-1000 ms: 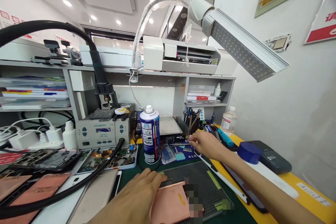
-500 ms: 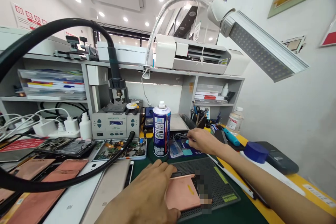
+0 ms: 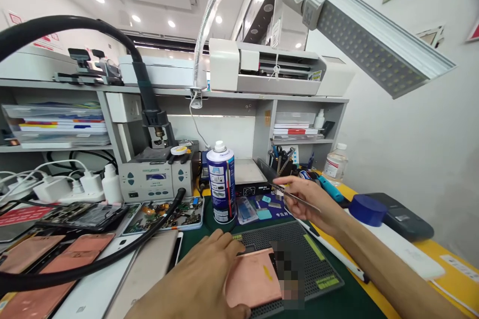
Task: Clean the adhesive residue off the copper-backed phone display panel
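A pinkish phone panel (image 3: 252,279) lies on the dark textured mat (image 3: 299,239), its right end blurred out. My left hand (image 3: 205,274) rests over the panel's left side, with fingers along the top edge and the thumb at the bottom edge. Above the mat, to the right, my right hand (image 3: 309,197) holds a thin metal tool (image 3: 295,198), whose dark tip points left. Small teal pieces and a clear case lie on a blue sheet (image 3: 279,209) behind the mat.
A spray can (image 3: 220,184) stands behind the mat. Left are a grey soldering station (image 3: 155,179), a tray of parts (image 3: 164,217), a black hose (image 3: 112,261) and several phones. A white pen-like tool (image 3: 337,251) lies right.
My right hand has lifted away from the blue sheet, and the metal tool now shows clearly in it. My left hand stays on the panel. The whole view has shifted slightly.
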Demonstrator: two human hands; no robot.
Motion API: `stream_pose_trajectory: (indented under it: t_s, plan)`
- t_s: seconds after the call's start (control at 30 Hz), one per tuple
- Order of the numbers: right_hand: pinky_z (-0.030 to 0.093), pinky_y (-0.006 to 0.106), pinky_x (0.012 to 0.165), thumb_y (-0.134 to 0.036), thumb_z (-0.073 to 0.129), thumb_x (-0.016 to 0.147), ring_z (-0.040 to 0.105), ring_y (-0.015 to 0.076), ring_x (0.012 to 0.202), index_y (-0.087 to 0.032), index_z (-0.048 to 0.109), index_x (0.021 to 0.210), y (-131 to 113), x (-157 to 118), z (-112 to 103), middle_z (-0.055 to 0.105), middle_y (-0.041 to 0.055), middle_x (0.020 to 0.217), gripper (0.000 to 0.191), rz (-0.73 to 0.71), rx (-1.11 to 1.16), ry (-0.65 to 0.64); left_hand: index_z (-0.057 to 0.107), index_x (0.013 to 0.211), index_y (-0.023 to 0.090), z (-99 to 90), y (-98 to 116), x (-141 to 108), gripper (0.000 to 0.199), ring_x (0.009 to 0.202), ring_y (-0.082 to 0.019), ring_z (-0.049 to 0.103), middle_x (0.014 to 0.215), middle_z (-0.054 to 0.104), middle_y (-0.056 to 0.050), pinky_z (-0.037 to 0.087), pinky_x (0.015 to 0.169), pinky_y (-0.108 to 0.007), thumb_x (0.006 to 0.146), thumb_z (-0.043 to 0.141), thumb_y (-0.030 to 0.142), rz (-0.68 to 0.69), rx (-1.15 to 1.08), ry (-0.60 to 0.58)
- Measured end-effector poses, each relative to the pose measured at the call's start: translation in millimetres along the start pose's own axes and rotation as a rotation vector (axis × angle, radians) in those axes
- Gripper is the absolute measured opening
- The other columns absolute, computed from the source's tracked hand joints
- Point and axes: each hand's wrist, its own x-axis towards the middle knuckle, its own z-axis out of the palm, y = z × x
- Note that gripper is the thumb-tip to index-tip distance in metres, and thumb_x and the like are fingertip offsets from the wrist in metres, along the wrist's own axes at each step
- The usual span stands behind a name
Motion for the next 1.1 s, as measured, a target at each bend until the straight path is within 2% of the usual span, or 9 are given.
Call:
stream_pose_trajectory:
  t_s: [0.1,0.17,0.23,0.3,0.4,0.47,0.57,0.77,1.1]
  plan:
    - [0.046,0.025,0.044,-0.028,0.048,0.084,0.065,0.0169,0.054,-0.014,0.067,0.107,9.7,5.1,-4.3,0.071,0.0064,0.072,0.033,0.034,0.144,-0.017,0.066,0.123,0.025,3.1,-3.0,1.7,0.059,0.124,-0.034,0.053,0.12,0.063,-0.007,0.042,0.108,-0.044,0.067,0.075,0.043,-0.007,-0.016,-0.017]
    - [0.056,0.029,0.055,-0.026,0.044,0.084,0.075,0.0219,0.071,-0.013,0.068,0.109,13.3,5.9,-6.1,0.078,0.0138,0.091,0.037,0.038,0.197,-0.035,0.066,0.117,0.027,7.0,-5.6,2.9,0.052,0.116,-0.03,0.058,0.117,0.064,-0.005,0.046,0.101,-0.04,0.068,0.075,0.042,-0.025,-0.036,0.023]
    - [0.061,0.033,0.068,-0.024,0.046,0.085,0.077,0.0249,0.089,-0.013,0.066,0.115,14.5,4.2,-5.5,0.077,0.0171,0.112,0.038,0.03,0.204,-0.05,0.065,0.103,0.026,10.2,-9.7,6.3,0.033,0.096,-0.025,0.064,0.104,0.066,-0.002,0.05,0.084,-0.036,0.074,0.068,0.042,-0.083,-0.042,0.156]
    - [0.062,0.033,0.076,-0.026,0.051,0.09,0.076,0.0254,0.099,-0.013,0.063,0.119,14.8,2.0,-1.5,0.074,0.0183,0.119,0.035,0.017,0.159,-0.046,0.059,0.09,0.024,10.5,-15.3,13.4,0.024,0.078,-0.022,0.063,0.087,0.066,-0.001,0.047,0.069,-0.034,0.084,0.059,0.047,-0.198,-0.028,0.382]
    - [0.062,0.032,0.067,-0.036,0.047,0.101,0.078,0.0231,0.084,-0.012,0.06,0.117,15.5,3.1,9.6,0.077,0.0156,0.1,0.032,-0.01,-0.009,0.011,0.055,0.101,0.02,2.8,-22.6,29.3,0.045,0.086,-0.027,0.065,0.094,0.067,-0.007,0.048,0.073,-0.037,0.084,0.057,0.062,-0.371,-0.074,0.701]
    - [0.059,0.031,0.058,-0.039,0.044,0.104,0.074,0.0192,0.065,-0.013,0.063,0.108,15.2,9.2,18.0,0.075,0.0075,0.081,0.033,-0.035,-0.181,0.039,0.05,0.12,0.016,-5.6,-24.4,40.7,0.063,0.105,-0.032,0.064,0.114,0.066,-0.014,0.05,0.081,-0.039,0.081,0.061,0.065,-0.403,-0.105,0.768]
    - [0.058,0.032,0.065,-0.044,0.055,0.102,0.069,0.0158,0.066,-0.014,0.068,0.096,11.7,24.3,29.4,0.071,0.0013,0.079,0.033,-0.085,-0.456,0.042,0.049,0.12,0.017,-16.2,-23.1,56.6,0.06,0.109,-0.033,0.065,0.118,0.067,-0.014,0.051,0.079,-0.037,0.082,0.063,0.062,-0.385,-0.101,0.775]
    - [0.057,0.042,0.086,-0.036,0.063,0.099,0.069,0.0223,0.098,-0.015,0.067,0.114,11.5,49.2,45.0,0.07,0.0083,0.114,0.026,-0.173,-0.819,0.037,0.049,0.106,0.019,-17.7,-22.6,73.6,0.042,0.093,-0.032,0.071,0.1,0.073,-0.013,0.051,0.071,-0.035,0.086,0.062,0.054,-0.404,-0.085,0.824]
    - [0.058,0.04,0.082,-0.037,0.061,0.1,0.07,0.0198,0.09,-0.015,0.068,0.109,25.7,56.8,45.7,0.072,0.0054,0.105,0.025,-0.218,-0.988,-0.077,0.051,0.101,0.024,-26.0,-34.8,62.1,0.038,0.085,-0.032,0.071,0.091,0.074,-0.008,0.048,0.066,-0.034,0.081,0.063,0.054,-0.405,-0.056,0.784]
